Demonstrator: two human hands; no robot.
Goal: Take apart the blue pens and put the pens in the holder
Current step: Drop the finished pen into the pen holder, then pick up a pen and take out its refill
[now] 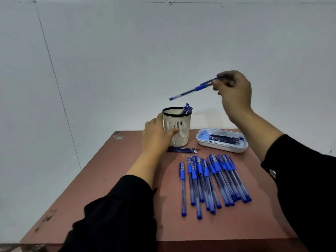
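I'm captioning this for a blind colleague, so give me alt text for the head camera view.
The right hand holds a blue pen in the air above a white mesh holder, which the left hand steadies on a reddish table. More blue pens lie in a row nearer the camera, loose refills lie by the holder, and a white tray holds more refills.

No readable text, label, brand, number or sign on any surface.
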